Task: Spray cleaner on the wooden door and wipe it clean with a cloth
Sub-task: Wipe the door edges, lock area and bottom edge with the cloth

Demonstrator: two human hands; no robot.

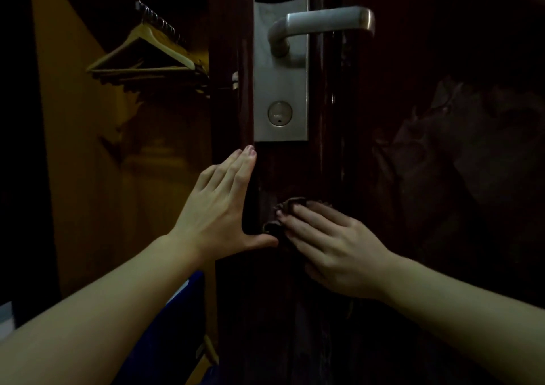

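Brown cloth (290,207) bunching under right hand (330,249) fingers; left hand (218,207), fingers flat, bracing door (324,163) edge — door risks swinging, cloth slipping.

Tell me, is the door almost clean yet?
Hard to say. No spray bottle is in view, so spraying may be over. Right now the right hand presses a dark cloth on the door below the lock plate, while the left hand steadies its edge. Whether wiping remains, the dim picture cannot show.
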